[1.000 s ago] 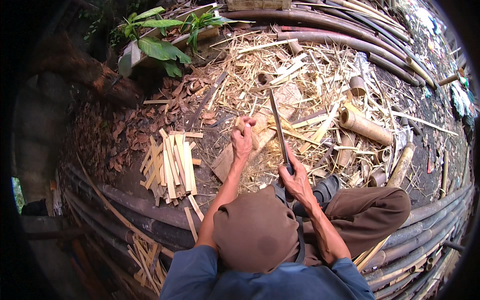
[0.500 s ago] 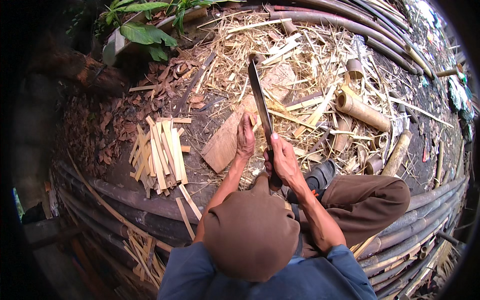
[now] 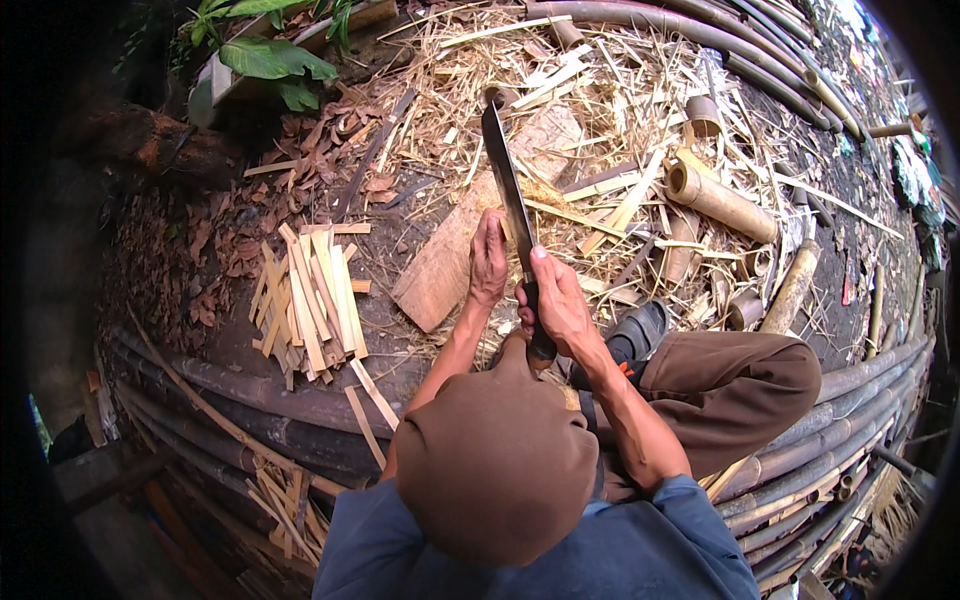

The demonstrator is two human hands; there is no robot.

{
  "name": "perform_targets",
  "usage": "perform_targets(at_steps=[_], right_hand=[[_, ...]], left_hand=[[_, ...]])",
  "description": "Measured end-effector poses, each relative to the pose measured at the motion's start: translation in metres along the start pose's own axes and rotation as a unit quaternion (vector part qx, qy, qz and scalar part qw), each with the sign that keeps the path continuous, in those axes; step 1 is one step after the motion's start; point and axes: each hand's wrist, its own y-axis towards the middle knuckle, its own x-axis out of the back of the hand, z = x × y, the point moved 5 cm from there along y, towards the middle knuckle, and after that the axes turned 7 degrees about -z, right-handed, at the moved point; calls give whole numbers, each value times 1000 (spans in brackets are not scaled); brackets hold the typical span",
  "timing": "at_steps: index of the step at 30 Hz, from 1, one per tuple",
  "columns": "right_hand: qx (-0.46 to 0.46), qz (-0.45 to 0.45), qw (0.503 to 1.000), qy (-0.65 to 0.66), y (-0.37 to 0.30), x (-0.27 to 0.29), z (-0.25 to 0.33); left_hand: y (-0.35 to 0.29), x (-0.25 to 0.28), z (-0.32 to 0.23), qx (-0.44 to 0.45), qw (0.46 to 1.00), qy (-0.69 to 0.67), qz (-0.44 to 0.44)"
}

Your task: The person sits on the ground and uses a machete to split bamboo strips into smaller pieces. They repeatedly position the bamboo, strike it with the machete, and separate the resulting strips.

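My right hand (image 3: 563, 305) is closed around the dark handle of a machete (image 3: 511, 185). The long blade points away from me and tilts slightly left. Just left of the blade is my left hand (image 3: 488, 262), its fingers closed on a thin pale bamboo strip (image 3: 506, 230); only a small part of the strip shows by the fingertips, against the blade. Beneath and beyond the hands a flat wooden board (image 3: 437, 285) lies slantwise on the ground.
A pile of split bamboo strips (image 3: 318, 300) lies to the left. Cut bamboo tubes (image 3: 722, 202) and shavings (image 3: 610, 100) cover the ground ahead and right. Bamboo poles (image 3: 270, 395) run along the near side, with more poles (image 3: 680, 22) at the far right. A leafy plant (image 3: 265, 58) stands far left.
The whole view has shifted slightly, so the ground things sit a little further left. Both hands keep nearly the same hold beside the blade.
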Motion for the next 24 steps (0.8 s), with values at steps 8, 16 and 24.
perform_targets(at_steps=[8, 16, 24], right_hand=[[57, -1, 995, -82, 0, 0, 1], [179, -48, 961, -204, -4, -6, 17], [203, -42, 948, -241, -12, -7, 28]], left_hand=[[3, 3, -18, -47, 998, 40, -19], [8, -5, -3, 104, 982, -152, 48], [0, -5, -3, 81, 991, -110, 17]])
